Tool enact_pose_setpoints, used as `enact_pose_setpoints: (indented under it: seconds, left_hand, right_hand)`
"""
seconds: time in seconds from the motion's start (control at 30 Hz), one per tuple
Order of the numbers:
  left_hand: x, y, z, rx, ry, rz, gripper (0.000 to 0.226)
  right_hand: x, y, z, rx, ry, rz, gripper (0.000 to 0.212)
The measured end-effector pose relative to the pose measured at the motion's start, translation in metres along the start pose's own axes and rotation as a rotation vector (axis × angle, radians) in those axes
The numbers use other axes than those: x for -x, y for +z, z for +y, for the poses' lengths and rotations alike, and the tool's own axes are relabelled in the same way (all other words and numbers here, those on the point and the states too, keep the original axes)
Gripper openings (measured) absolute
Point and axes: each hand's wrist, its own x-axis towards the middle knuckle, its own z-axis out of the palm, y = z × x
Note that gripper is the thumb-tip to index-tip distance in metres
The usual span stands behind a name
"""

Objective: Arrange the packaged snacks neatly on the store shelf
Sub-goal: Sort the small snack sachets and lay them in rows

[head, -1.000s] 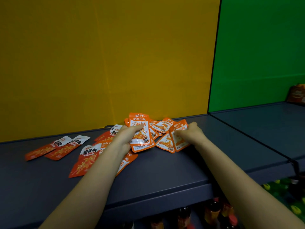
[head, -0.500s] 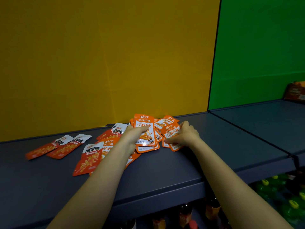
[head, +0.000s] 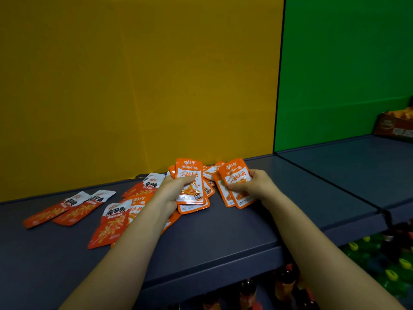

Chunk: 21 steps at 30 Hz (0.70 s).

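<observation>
A dark grey shelf runs in front of a yellow back wall. My left hand grips a small stack of orange fish-snack packets, thumb across the top one. My right hand pinches two more orange packets, lifted and tilted just right of the stack. A few orange packets lie behind, between both hands. Longer red-and-white snack packets lie scattered flat to the left, two of them apart at the far left.
A green-backed shelf section adjoins on the right, with an orange display box at its far end. Below the shelf edge stand dark bottles and green bottles with yellow caps.
My right hand has lifted two orange packets off the pile and drawn them to the right. My left hand has closed round the stack and raised it slightly.
</observation>
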Motion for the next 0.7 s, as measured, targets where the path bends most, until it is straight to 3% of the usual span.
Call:
enact_pose_setpoints:
  seconds: [0.13,0.33,0.5,0.7]
  left_hand:
    - [0.015,0.015,0.002,0.101,0.014,-0.069,0.016]
    - [0.042,0.077,0.001,0.164,0.009,-0.177,0.012]
    - [0.060,0.181,-0.018,0.164,-0.022,-0.264,0.011]
    - [0.084,0.324,-0.048,0.197,-0.042,-0.335,0.007]
  right_hand:
    - [0.014,-0.032,0.003,-0.224,-0.041,-0.079,0.015]
    - [0.030,-0.117,0.026,-0.422,-0.027,-0.028,0.018]
    - [0.051,-0.212,0.069,-0.564,0.003,0.121,0.023]
    - [0.081,-0.339,0.130,-0.575,0.025,0.232,0.023]
